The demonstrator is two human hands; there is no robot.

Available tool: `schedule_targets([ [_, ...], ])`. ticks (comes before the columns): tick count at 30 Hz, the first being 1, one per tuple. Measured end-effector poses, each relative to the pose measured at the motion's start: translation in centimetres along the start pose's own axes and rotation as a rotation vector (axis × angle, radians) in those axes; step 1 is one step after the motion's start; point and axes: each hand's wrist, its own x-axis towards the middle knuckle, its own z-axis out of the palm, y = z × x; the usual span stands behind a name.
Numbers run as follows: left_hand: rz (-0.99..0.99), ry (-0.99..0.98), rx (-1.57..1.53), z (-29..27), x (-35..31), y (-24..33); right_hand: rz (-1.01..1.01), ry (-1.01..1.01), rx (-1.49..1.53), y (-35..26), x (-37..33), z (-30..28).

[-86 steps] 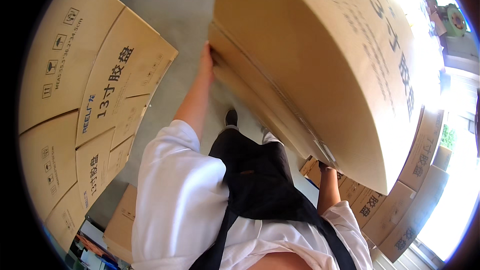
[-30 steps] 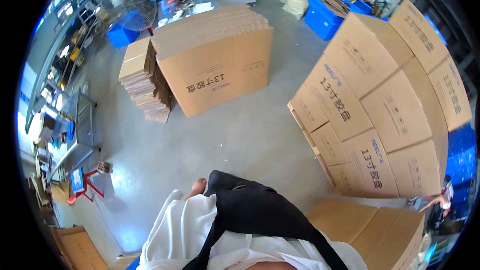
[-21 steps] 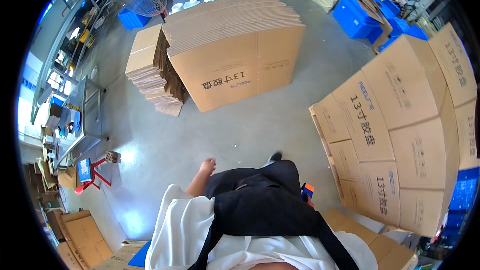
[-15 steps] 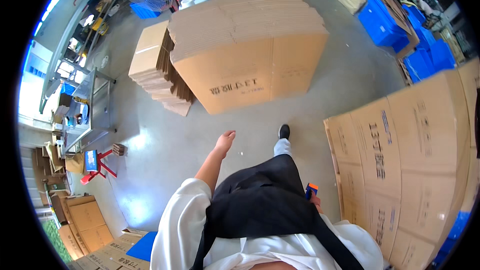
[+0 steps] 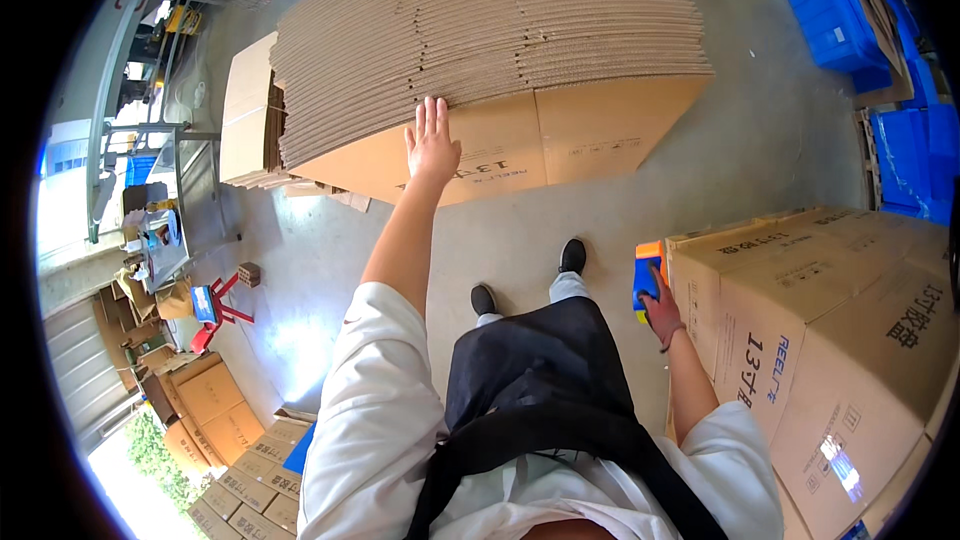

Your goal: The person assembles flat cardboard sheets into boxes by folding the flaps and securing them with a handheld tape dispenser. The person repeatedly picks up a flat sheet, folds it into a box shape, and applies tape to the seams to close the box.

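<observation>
My left hand (image 5: 434, 149) reaches forward with its fingers stretched out and nothing in it. Its fingertips are at the top edge of the front sheet in a large upright stack of flattened cardboard boxes (image 5: 580, 135); whether they touch it I cannot tell. In my right hand (image 5: 662, 314), low on the right, is a blue and orange tape dispenser (image 5: 645, 278). It is held beside a pile of brown cartons (image 5: 745, 305).
A smaller pile of flattened boxes (image 5: 248, 105) stands left of the large stack. Blue plastic bins (image 5: 835, 15) are at the far right. To the left are a metal workbench (image 5: 200, 202) and a red stool (image 5: 225, 302). Stacked cartons (image 5: 245, 480) fill the lower left.
I have come closer to the large cardboard stack. My left hand has moved forward from over the floor to the stack's top edge. My right hand has swung forward with the tape dispenser.
</observation>
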Motion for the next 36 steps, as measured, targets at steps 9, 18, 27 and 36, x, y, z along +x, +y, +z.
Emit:
schedule_targets([
  [9, 0.098, 0.239, -0.113, 1.5, -8.8, 0.0, 0.054, 0.057, 1.195, -7.9, 11.9, 4.7],
  [18, 0.325, 0.196, -0.187, 1.4, -18.6, -3.5, 0.07, 0.601, 1.192, -14.6, 9.1, 8.2],
  [27, 0.677, 0.212, -0.077, 1.1, -21.5, -18.6, 0.161, 0.532, 1.308, -3.8, 2.6, 9.3],
  [36, 0.72, -0.263, 0.153, 1.2, -22.5, -24.7, 0.1, 0.559, 0.988, 4.3, -12.4, 15.5],
])
